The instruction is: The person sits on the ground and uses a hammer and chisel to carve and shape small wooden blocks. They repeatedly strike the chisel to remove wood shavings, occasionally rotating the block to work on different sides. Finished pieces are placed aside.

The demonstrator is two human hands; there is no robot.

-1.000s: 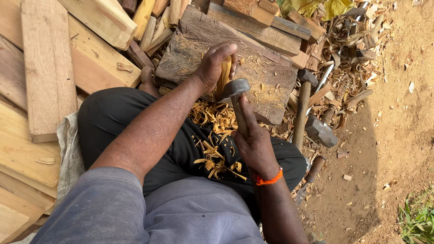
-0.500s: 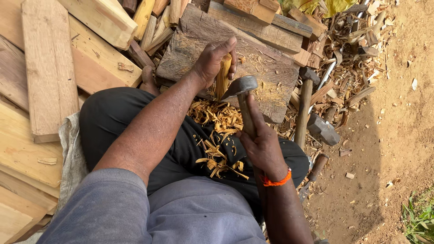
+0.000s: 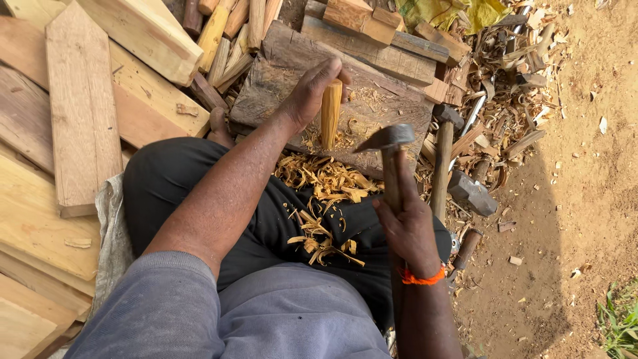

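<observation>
My left hand [image 3: 309, 93] has its grip closed around the top of a short wooden peg [image 3: 330, 113], standing it upright on the worn chopping block [image 3: 392, 100]. My right hand [image 3: 409, 229], apparently wrapped tight, holds an adze [image 3: 385, 139] just right of the peg, shavings [image 3: 325, 183] lying near.

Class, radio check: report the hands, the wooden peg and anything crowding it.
Left hand grips wooden peg upright on chopping block. Right hand holds adze, blade off the peg. Shavings litter lap; hammer lies beside block.
</observation>
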